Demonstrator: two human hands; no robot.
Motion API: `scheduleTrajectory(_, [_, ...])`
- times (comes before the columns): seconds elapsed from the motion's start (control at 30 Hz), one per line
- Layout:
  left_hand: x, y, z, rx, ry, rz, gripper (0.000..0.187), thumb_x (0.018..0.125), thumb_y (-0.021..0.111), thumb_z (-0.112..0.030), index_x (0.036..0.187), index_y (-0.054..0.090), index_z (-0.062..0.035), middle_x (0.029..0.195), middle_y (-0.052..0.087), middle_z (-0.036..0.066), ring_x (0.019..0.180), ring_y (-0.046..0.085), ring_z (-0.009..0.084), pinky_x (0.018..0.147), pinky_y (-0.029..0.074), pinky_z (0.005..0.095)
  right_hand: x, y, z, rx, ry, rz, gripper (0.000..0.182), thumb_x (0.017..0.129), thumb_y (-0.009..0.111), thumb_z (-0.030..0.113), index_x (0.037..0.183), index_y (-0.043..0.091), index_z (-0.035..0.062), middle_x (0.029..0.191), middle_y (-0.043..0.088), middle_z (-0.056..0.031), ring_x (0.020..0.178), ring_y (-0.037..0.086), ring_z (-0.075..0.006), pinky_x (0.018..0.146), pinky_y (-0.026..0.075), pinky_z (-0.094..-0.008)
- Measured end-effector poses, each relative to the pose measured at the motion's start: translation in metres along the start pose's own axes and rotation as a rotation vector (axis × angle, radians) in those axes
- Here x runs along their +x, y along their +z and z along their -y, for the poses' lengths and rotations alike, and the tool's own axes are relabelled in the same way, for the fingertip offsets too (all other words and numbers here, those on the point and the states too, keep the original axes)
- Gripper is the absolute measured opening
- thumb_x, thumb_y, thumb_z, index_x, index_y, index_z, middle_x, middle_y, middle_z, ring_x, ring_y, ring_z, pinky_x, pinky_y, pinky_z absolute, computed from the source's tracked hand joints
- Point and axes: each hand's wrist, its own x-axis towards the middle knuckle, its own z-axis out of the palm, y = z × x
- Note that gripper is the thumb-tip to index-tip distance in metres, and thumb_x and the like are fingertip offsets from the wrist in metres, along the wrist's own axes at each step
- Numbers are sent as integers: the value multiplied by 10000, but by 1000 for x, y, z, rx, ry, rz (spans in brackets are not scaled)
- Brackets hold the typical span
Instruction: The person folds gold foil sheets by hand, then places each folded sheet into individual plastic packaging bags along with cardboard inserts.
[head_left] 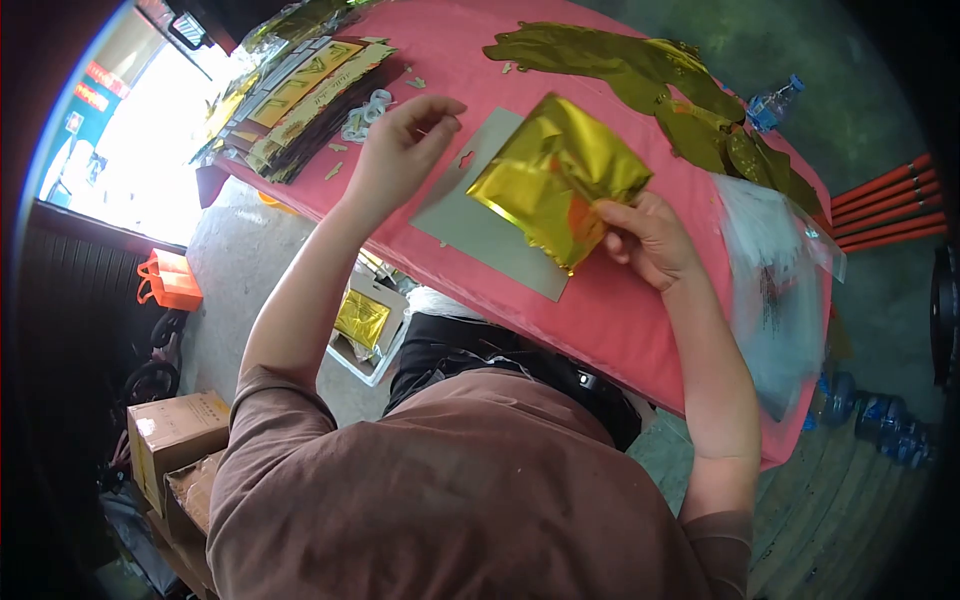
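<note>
My right hand [650, 240] grips a shiny gold foil packet [555, 165] by its lower right edge, thumb on top. The packet is tilted over a flat grey card [490, 222] with a cut-out hang hole, and it hides part of the card. My left hand [410, 145] hovers above the card's left side, apart from the packet. Its fingers are curled in, with thumb and fingertips close together; whatever they may hold is too small to make out. A little bundle of clear plastic [372, 112] lies on the table beside that hand.
A pink-covered table [440, 50] bears stacked printed cards [310, 105], gold foil sheets [610, 55] and clear plastic bags [765, 270]. A plastic bottle [775, 103] stands by its far right edge. Below are a white bin [372, 372] with a gold packet and cardboard boxes [178, 435].
</note>
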Motion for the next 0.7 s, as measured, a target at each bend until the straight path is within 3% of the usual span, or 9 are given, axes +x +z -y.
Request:
scheduleTrajectory(0.1, [-2,4,0,38,32,-57,189,859,566,-68,1037,604,-17,893,640,45,834,590,97,757,469,248,8,10,0,-48,119,44,121,829,632,123,905,596,36,713,619,-21,491,550,-60,388,390,-177])
scheduleTrajectory(0.2, [-11,22,-17,261,87,53,220,834,579,-67,1049,595,-24,938,628,79,878,593,163,794,466,287,17,8,1,-101,223,28,126,823,632,108,904,590,20,713,620,-35,488,567,-68,379,430,-174])
scheduleTrajectory(0.27, [-13,32,-17,290,461,206,245,807,607,-86,1046,597,-36,1054,582,117,980,552,248,843,447,339,23,6,3,-135,258,25,137,828,628,109,913,588,10,708,624,-39,479,580,-70,366,446,-169])
scheduleTrajectory(0.47, [-20,56,-13,460,492,349,378,828,608,-258,1150,542,-73,1241,472,126,1152,444,301,956,363,404,31,14,9,-250,257,29,222,821,596,58,1020,520,-6,704,617,-75,458,579,-99,346,458,-191])
scheduleTrajectory(0.57, [-21,56,-12,507,509,375,443,837,589,-319,1203,501,-85,1268,455,125,1177,428,306,987,333,412,28,22,13,-270,234,3,319,812,578,35,1099,446,-8,704,611,-87,446,577,-113,339,457,-201])
scheduleTrajectory(0.7, [-21,59,-13,519,517,364,472,823,585,-407,1159,527,-80,1234,487,119,1157,442,280,994,319,403,27,29,18,-509,186,-37,456,799,589,53,1188,358,-3,698,602,-88,415,551,-116,322,436,-211])
